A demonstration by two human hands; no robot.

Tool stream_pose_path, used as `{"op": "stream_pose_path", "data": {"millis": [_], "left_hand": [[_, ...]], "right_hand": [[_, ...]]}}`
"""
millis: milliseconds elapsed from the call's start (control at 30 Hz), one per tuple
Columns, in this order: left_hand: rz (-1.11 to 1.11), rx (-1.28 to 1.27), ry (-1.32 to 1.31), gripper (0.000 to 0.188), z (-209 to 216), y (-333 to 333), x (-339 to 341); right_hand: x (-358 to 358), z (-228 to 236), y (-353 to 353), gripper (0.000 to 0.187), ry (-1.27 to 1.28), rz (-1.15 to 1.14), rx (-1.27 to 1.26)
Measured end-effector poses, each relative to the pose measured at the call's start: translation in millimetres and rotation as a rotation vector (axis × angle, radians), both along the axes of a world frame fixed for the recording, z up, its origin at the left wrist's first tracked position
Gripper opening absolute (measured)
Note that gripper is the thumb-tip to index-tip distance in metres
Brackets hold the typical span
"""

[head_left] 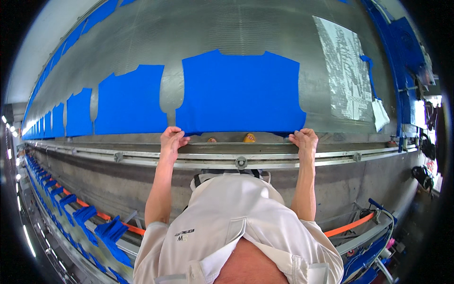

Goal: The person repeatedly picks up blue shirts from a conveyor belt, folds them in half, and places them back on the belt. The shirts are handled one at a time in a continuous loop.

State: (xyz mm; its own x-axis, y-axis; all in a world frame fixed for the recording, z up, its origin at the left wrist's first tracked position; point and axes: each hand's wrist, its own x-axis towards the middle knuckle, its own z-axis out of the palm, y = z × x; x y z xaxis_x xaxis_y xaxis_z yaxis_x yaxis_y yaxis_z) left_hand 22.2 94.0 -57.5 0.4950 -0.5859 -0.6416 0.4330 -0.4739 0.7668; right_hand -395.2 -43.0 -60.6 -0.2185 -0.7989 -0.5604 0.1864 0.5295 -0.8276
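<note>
A blue cut fabric panel point(241, 92), shaped like a shirt body, lies flat on the long grey table point(172, 90). My left hand point(173, 140) pinches its near left corner at the table's edge. Its near right corner is pinched between the thumb and fingers of my right hand point(304, 139). Between my hands the near hem sags slightly past the table edge. Another blue panel point(131, 100) lies just left of this one, apart from it.
Metal rails point(213, 158) run along the table's near side. A printed patterned patch point(344, 71) covers the table at right, by a blue machine frame point(402, 57). More blue panels recede leftward. Behind me, blue pieces point(113, 236) hang over a second table beside an orange strip point(350, 226).
</note>
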Motion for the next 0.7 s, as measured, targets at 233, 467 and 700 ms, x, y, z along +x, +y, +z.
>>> {"op": "stream_pose_path", "data": {"millis": [233,467,700], "left_hand": [[-0.12,-0.043,-0.314,0.011,-8,15,20],[-0.134,-0.046,-0.361,0.012,-18,20,26],[-0.126,-0.033,-0.375,0.012,-19,17,24]], "right_hand": [[-13,5,-5,0.005,0.498,0.166,-0.047],[6,27,0,0.014,0.837,0.244,-0.075],[2,0,-2,0.021,0.944,0.254,-0.061]]}}
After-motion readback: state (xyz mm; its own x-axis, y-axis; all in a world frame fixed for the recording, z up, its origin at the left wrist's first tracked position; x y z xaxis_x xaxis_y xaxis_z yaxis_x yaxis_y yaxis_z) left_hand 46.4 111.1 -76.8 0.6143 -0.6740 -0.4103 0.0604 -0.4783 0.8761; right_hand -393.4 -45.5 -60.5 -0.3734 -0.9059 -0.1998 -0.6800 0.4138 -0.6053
